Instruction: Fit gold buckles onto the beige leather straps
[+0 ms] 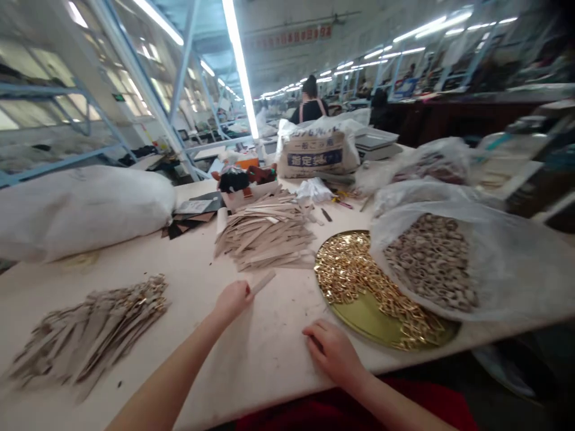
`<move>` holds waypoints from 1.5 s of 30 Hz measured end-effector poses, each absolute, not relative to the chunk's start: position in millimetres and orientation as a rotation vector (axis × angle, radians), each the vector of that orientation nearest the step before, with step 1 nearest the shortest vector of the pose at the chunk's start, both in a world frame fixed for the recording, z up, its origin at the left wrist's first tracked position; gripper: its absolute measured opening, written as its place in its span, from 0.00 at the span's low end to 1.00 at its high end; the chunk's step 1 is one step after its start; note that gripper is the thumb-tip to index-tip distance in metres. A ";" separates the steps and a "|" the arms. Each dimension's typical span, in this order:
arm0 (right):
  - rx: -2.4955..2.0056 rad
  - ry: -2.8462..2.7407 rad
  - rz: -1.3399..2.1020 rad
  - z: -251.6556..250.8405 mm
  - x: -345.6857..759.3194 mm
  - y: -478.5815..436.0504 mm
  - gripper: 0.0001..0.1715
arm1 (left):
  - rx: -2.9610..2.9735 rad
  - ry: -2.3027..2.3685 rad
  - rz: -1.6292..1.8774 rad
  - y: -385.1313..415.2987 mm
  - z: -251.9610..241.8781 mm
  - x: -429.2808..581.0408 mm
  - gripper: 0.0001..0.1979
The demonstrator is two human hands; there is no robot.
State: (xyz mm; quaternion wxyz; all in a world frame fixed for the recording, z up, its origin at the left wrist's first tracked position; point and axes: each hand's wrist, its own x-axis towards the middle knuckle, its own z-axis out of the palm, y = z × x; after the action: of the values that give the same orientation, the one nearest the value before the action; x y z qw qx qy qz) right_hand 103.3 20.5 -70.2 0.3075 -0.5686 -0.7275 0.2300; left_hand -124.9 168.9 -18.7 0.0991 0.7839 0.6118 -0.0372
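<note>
My left hand (232,301) is closed on one pale beige strap strip (263,282), held just above the white table (269,353). Beyond it lies a heap of the same beige strips (267,233). My right hand (335,353) rests on the table near its front edge, fingers curled down; whether anything is under them is hidden. Just right of it sits a round gold tray (359,311) filled with gold metal buckles (354,272). At the left lies a pile of strips with gold fittings (94,332).
A clear plastic bag of pale rings (433,260) overlaps the tray's right side. A big white sack (81,209) lies at the left, a printed bag (317,152) and more plastic bags at the back. A person (309,102) stands far behind.
</note>
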 end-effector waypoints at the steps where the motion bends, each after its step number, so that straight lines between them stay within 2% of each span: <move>1: -1.498 -1.913 0.605 -69.0 104.0 21.3 0.11 | 2.308 1.775 -0.129 158.4 -18.2 -121.2 0.05; 5: -1.459 -1.855 0.579 -67.8 104.8 21.8 0.10 | 2.272 1.601 -0.051 109.7 -18.7 -84.8 0.04; 8: -1.425 -1.719 0.610 -64.7 113.2 17.1 0.09 | 1.859 1.376 0.304 72.2 -12.1 -40.3 0.05; 12: -1.438 -1.611 0.467 -46.4 168.6 12.8 0.08 | 1.431 1.190 0.468 39.2 9.1 6.7 0.11; 17: -1.994 -1.491 0.029 -12.9 291.0 30.1 0.14 | 1.064 1.023 0.519 26.8 27.7 27.2 0.15; 24: -2.383 -1.656 0.173 -25.2 354.0 70.4 0.09 | 0.566 0.903 0.454 28.8 43.6 34.5 0.16; 31: -2.604 -1.723 0.300 -39.8 359.9 83.1 0.12 | 0.346 0.800 0.440 43.9 44.4 26.7 0.15; 37: -2.289 -1.478 0.311 -16.1 347.1 60.1 0.13 | 0.220 0.776 0.418 55.1 33.0 20.6 0.12; 45: -1.417 -0.773 1.280 -7.8 223.8 29.2 0.17 | 0.080 0.753 0.339 59.0 26.1 20.2 0.13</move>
State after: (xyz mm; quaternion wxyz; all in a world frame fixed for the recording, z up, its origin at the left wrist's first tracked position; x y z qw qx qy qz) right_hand 223.8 29.2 -7.8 0.5147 -0.5899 -0.3215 0.5328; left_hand 20.2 59.0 26.1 0.9152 0.0388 0.3657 0.1648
